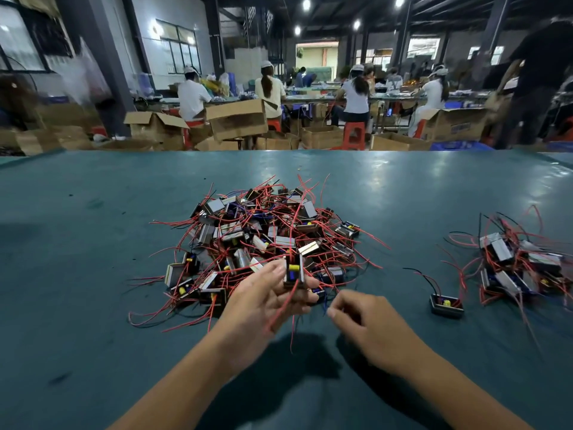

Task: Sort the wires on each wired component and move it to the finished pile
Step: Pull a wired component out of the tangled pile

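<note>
Most of the job looks ahead: the big tangled heap of small black boxy components with red and black wires [263, 243] fills the centre of the teal tabletop [93, 243], while the smaller finished pile [521, 265] sits at right. The left hand [266, 302] grips one black component with yellow and blue parts [293, 271] at lower centre, red wires dangling. The right hand [369, 324], its grip curled tight, seems to pinch a wire.

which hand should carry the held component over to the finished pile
Probably the left hand: it already holds the component. The finished pile lies right, nearer the right hand, which appears busy pinching a wire.
</note>
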`<action>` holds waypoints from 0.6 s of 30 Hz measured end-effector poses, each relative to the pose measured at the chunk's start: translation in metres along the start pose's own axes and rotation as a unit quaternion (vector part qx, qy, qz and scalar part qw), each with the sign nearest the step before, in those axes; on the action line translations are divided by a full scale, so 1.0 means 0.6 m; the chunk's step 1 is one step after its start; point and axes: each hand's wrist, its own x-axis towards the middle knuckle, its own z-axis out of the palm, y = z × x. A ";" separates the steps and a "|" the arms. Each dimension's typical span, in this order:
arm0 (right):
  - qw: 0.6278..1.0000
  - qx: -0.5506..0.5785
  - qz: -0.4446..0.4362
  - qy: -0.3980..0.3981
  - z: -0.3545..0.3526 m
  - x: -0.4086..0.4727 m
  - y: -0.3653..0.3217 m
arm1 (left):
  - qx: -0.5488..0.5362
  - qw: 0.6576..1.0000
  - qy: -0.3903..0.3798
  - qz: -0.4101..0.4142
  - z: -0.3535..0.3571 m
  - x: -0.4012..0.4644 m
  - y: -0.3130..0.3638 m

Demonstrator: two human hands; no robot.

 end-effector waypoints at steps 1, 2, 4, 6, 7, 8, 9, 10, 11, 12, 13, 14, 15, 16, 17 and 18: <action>0.999 0.030 0.007 0.018 -0.002 0.000 -0.003 | 0.006 1.000 -0.003 0.000 0.000 0.001 -0.002; 0.997 0.073 0.014 0.032 -0.004 0.001 -0.009 | 0.012 1.000 -0.006 0.006 0.000 0.002 -0.004; 0.977 0.207 0.036 0.046 -0.006 0.000 -0.022 | 0.036 0.999 -0.011 0.019 -0.004 0.005 -0.011; 0.941 0.334 0.052 0.023 -0.010 -0.002 -0.033 | 0.086 0.996 -0.013 0.024 -0.009 0.006 -0.016; 0.922 0.382 0.058 -0.001 -0.013 -0.003 -0.036 | 0.114 0.993 -0.022 0.025 -0.012 0.007 -0.019; 0.907 0.414 0.065 -0.028 -0.018 -0.005 -0.039 | 0.136 0.990 -0.035 0.024 -0.014 0.006 -0.020; 0.898 0.431 0.072 -0.055 -0.023 -0.007 -0.040 | 0.150 0.987 -0.047 0.024 -0.015 0.005 -0.021; 0.895 0.433 0.075 -0.080 -0.027 -0.008 -0.042 | 0.158 0.986 -0.055 0.024 -0.016 0.004 -0.021; 0.898 0.423 0.074 -0.097 -0.030 -0.010 -0.043 | 0.164 0.984 -0.059 0.025 -0.017 0.004 -0.021; 0.903 0.411 0.072 -0.105 -0.032 -0.011 -0.043 | 0.170 0.983 -0.061 0.024 -0.019 0.005 -0.021; 0.908 0.400 0.073 -0.105 -0.034 -0.012 -0.042 | 0.174 0.982 -0.064 0.022 -0.020 0.006 -0.021; 0.912 0.391 0.076 -0.099 -0.035 -0.012 -0.041 | 0.176 0.982 -0.069 0.018 -0.020 0.007 -0.020; 0.918 0.379 0.078 -0.090 -0.037 -0.012 -0.040 | 0.181 0.981 -0.075 0.013 -0.022 0.008 -0.020; 0.927 0.360 0.075 -0.079 -0.039 -0.010 -0.037 | 0.188 0.979 -0.083 0.008 -0.024 0.008 -0.019; 0.938 0.334 0.067 -0.067 -0.041 -0.009 -0.034 | 0.198 0.976 -0.093 0.006 -0.025 0.008 -0.016; 0.949 0.306 0.058 -0.058 -0.045 -0.007 -0.030 | 0.211 0.972 -0.103 0.003 -0.028 0.007 -0.013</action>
